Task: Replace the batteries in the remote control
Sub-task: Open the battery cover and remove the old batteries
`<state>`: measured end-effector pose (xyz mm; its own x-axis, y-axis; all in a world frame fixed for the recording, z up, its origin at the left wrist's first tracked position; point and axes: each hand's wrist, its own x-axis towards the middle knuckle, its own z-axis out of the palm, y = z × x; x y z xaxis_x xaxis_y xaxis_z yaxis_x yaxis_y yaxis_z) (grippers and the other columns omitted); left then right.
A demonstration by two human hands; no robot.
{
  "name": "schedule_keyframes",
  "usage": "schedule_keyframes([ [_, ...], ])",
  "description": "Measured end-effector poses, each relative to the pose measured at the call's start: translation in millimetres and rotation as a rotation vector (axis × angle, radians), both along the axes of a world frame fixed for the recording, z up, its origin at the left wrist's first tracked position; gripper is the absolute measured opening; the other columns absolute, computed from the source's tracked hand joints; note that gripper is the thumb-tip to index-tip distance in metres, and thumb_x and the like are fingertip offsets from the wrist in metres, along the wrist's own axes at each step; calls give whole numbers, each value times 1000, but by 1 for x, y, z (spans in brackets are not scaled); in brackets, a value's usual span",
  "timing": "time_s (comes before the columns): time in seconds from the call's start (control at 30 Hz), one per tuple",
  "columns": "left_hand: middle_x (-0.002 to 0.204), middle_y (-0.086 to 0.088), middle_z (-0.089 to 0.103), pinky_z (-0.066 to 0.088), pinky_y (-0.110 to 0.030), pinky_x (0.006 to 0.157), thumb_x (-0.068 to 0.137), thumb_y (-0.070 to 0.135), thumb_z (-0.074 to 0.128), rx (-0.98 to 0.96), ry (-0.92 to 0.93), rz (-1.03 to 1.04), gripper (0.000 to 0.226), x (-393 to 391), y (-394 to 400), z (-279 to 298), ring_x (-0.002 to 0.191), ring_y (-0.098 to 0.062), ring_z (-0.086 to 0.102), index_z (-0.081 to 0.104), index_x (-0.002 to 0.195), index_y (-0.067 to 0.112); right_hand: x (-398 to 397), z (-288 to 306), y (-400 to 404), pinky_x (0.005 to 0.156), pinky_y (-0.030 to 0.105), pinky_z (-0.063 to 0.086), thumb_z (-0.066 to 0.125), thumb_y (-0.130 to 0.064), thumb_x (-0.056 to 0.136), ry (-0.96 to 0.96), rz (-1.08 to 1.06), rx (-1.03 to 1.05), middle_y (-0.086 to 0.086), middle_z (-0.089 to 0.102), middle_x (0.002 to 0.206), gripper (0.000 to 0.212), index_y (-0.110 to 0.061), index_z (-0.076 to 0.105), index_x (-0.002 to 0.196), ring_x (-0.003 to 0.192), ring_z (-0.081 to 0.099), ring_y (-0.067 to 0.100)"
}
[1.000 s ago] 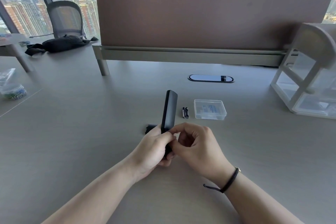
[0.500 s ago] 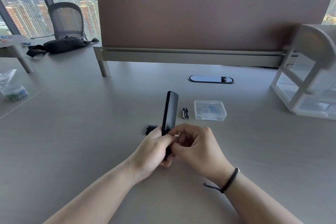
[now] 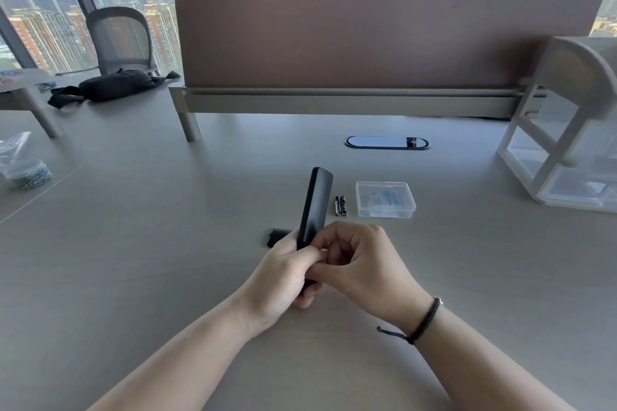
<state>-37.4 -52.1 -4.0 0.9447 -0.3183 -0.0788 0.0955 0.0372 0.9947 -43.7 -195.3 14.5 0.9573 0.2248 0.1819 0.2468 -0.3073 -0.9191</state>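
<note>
A slim black remote control (image 3: pixel 315 202) stands tilted away from me over the middle of the desk. My left hand (image 3: pixel 283 274) grips its lower end. My right hand (image 3: pixel 360 265) is curled against the same lower end from the right, fingertips at the remote's edge; what they pinch is hidden. A small black cover piece (image 3: pixel 276 236) lies on the desk just left of the remote, partly behind my left hand. Two black batteries (image 3: pixel 340 205) lie side by side right of the remote, next to a clear plastic case (image 3: pixel 385 199).
A brown divider panel (image 3: pixel 384 33) closes the far side of the desk (image 3: pixel 133 243). A white and clear organiser (image 3: pixel 567 150) stands at the right. An oval cable port (image 3: pixel 387 142) sits behind the case. A black bag (image 3: pixel 113 85) and a small jar (image 3: pixel 28 173) lie far left.
Both hands stay on the remote's lower end; my right fingers have shifted slightly against it. Nothing else on the desk has moved.
</note>
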Motion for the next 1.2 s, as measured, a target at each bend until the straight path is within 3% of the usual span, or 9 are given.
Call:
schedule_keyframes([
  [0.13,58,0,38,18,-24,45,86,7,48,33,-4,3,14,-2,-1,1,45,-16,35,46,75,16,0,-2,-1,44,18,32,82,-2,67,4,-8,23,-3,52,47,18,-6,65,73,41,39,5],
  [0.33,58,1,39,12,-33,51,77,17,51,-8,1,-26,8,-3,1,5,47,-18,34,45,73,16,-9,-5,10,44,16,45,76,9,74,-6,-48,128,4,66,47,18,1,59,74,41,64,6],
  [0.5,53,-1,37,12,-31,50,85,35,47,-73,49,-41,27,-1,2,0,45,-17,33,42,73,11,-9,-4,14,52,41,56,82,-3,75,-2,-61,155,18,72,61,19,-7,63,77,50,73,28],
  [0.67,51,-5,32,10,-30,49,93,67,33,-82,44,-36,61,-1,-1,1,45,-17,28,46,68,13,-11,-3,12,52,32,52,82,-6,75,-7,-98,134,16,72,57,21,-4,62,75,49,73,23],
  [0.8,51,-3,34,9,-31,50,89,73,26,-129,81,-2,64,1,-1,1,44,-17,32,45,65,16,-11,-2,11,53,31,55,80,-2,78,0,-111,168,15,71,55,18,-4,62,73,48,72,24],
  [0.9,54,-3,41,9,-30,49,88,75,27,-148,109,3,67,5,0,-1,44,-16,36,47,78,11,-6,-2,9,48,29,54,77,7,77,102,-102,343,15,72,62,17,-2,63,76,44,67,24],
  [1.0,62,-4,44,11,-29,48,87,74,33,-171,175,85,64,8,4,-1,45,-18,35,49,94,12,6,1,-3,50,26,51,79,5,75,153,-233,505,7,72,64,22,-3,65,89,47,58,18],
  [1.07,62,-4,42,9,-27,49,88,72,37,-210,200,129,60,10,6,0,44,-17,33,48,97,13,15,2,-16,53,29,53,80,3,75,155,-360,572,3,70,60,19,-5,67,86,49,59,18],
  [1.2,61,-3,40,7,-26,47,89,69,40,-239,206,194,57,12,8,1,42,-15,33,48,91,13,28,-6,-34,63,33,57,80,0,76,154,-538,476,3,71,60,17,-9,66,74,55,68,20],
])
